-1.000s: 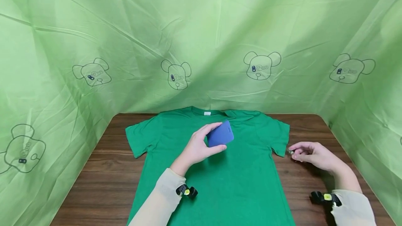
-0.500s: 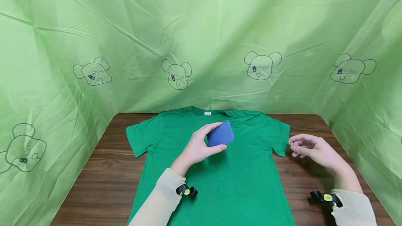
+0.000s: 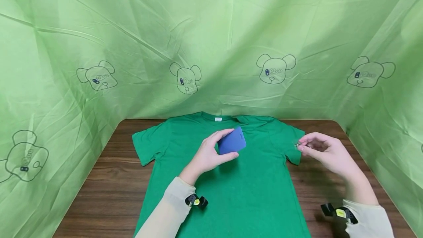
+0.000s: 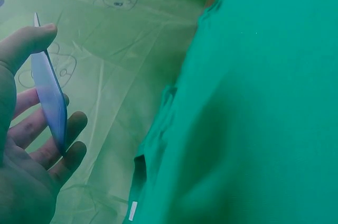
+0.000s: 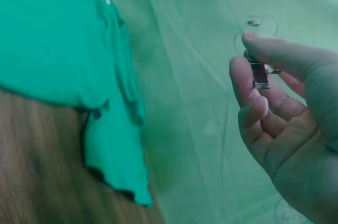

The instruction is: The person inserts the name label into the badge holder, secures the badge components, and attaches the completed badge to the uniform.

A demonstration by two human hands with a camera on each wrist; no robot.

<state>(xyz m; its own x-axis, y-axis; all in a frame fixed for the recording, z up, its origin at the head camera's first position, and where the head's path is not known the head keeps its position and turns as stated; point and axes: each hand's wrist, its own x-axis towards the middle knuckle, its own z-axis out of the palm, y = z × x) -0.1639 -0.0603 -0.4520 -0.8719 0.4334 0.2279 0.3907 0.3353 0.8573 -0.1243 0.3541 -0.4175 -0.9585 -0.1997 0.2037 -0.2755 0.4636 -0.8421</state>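
My left hand (image 3: 206,154) holds a thin blue badge holder (image 3: 232,141) by its edges, raised above the green T-shirt (image 3: 248,194). A slot shows near one end of it. In the left wrist view the badge holder (image 4: 48,89) appears nearly edge-on between thumb and fingers. Over on the right, my right hand (image 3: 325,152) pinches a small metal badge clip (image 3: 298,144) between thumb and forefinger, beside the shirt's right-hand sleeve. The right wrist view shows the clip's shiny metal part (image 5: 260,75) below the thumb tip, with a clear loop rising above it.
The T-shirt lies spread on a dark wooden table (image 3: 109,194), its collar (image 3: 218,119) towards the back. Light green cloth (image 3: 211,28) with bear-head outlines hangs behind the table and along both sides. Each wrist wears a black strapped camera.
My right hand has risen from near the table beside the sleeve and shifted slightly left, carrying the badge clip. My left hand and the badge holder stay in place.
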